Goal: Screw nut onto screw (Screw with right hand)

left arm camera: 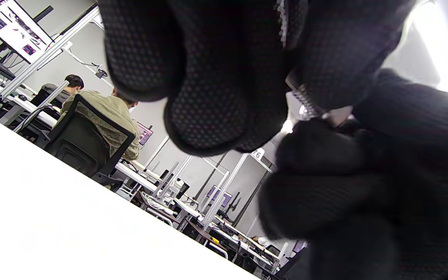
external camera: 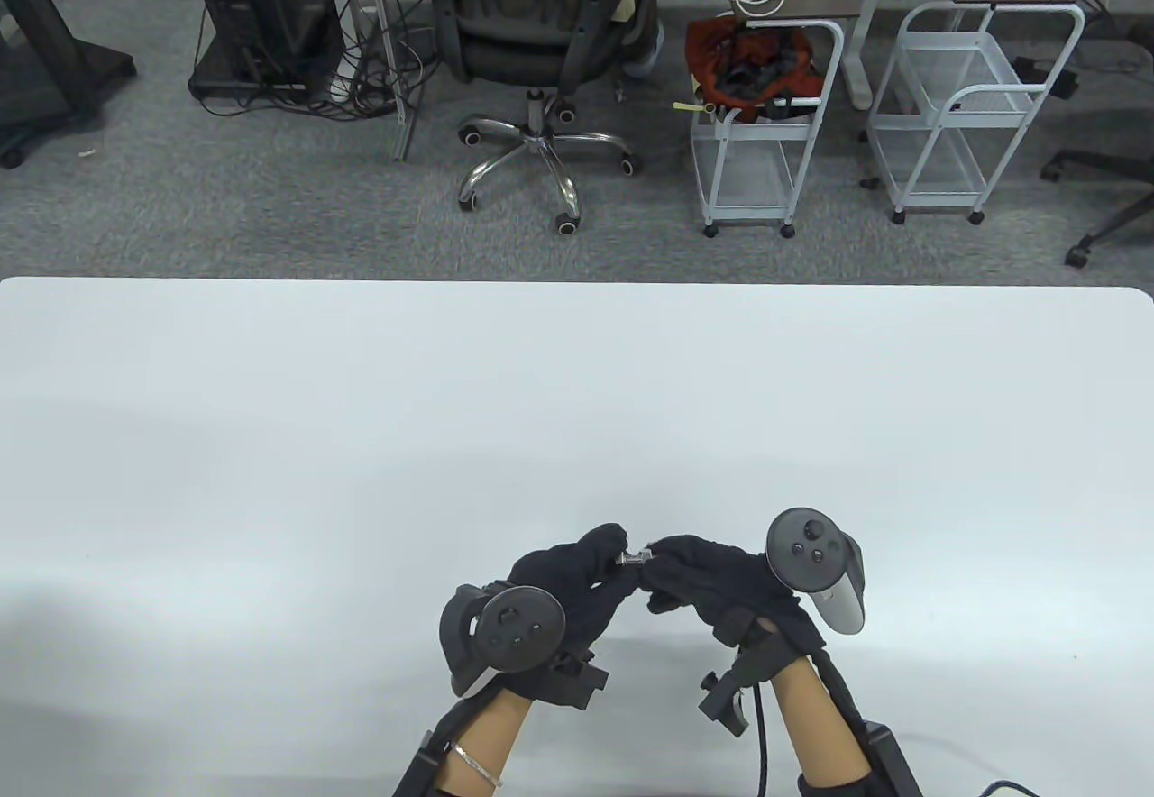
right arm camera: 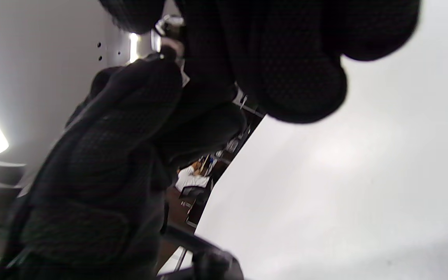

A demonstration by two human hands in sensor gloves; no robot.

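In the table view both gloved hands meet low at the table's middle, raised above the white table (external camera: 577, 400). My left hand (external camera: 611, 555) pinches a small silver screw (external camera: 625, 560), which points right. My right hand (external camera: 658, 560) pinches the nut (external camera: 643, 555) at the screw's tip. The left wrist view shows the threaded shaft (left arm camera: 305, 100) running from my left fingers (left arm camera: 208, 77) into my right fingers (left arm camera: 325, 155). In the right wrist view a bit of metal (right arm camera: 168, 25) shows between the fingertips; most of it is hidden.
Beyond the table's far edge stand an office chair (external camera: 541, 31), two white wire carts (external camera: 766, 139) (external camera: 974, 112) and cables on the grey carpet. A black cable (external camera: 762, 734) runs from my right wrist off the bottom edge.
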